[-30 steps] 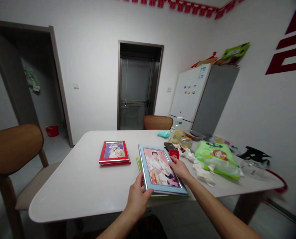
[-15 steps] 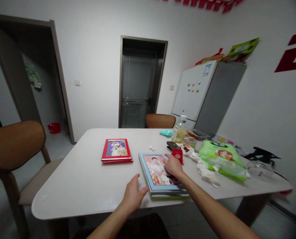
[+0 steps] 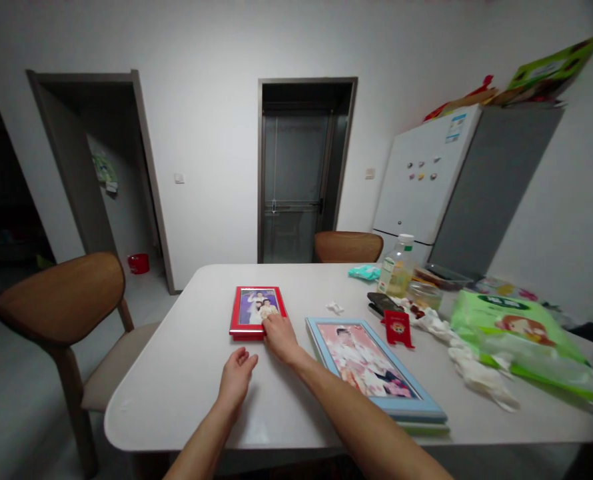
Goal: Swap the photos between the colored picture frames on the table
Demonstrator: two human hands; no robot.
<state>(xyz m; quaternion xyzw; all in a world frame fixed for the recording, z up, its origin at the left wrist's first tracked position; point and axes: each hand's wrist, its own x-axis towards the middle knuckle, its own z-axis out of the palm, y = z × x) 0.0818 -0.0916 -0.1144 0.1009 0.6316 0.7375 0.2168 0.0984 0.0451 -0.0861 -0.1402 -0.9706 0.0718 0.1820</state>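
A red photo frame (image 3: pixel 234 325) with a group picture lies flat on the table, seemingly stacked on another red one. My right hand (image 3: pixel 280 339) reaches across to its near right corner, fingers bent over the edge; the fingertips are partly hidden. Just short of the frame's near edge is my left hand (image 3: pixel 237 379), with loosely bent fingers, the thumb apart and nothing in it. To the right, a larger light-blue photo frame (image 3: pixel 321 343) rests on a greenish one (image 3: pixel 426 429), partly behind my right forearm.
On the table's right side are a red card stand (image 3: pixel 398 328), a dark phone (image 3: pixel 380 303), a bottle (image 3: pixel 397 267), crumpled tissues (image 3: pixel 476 373) and a green tissue pack (image 3: pixel 516 327). Wooden chairs stand at the left (image 3: pixel 66 300) and far side (image 3: pixel 349 247).
My right hand has left the blue frame and moved left onto the red frame. My left hand has also gone left, away from the blue frame. The view has turned left.
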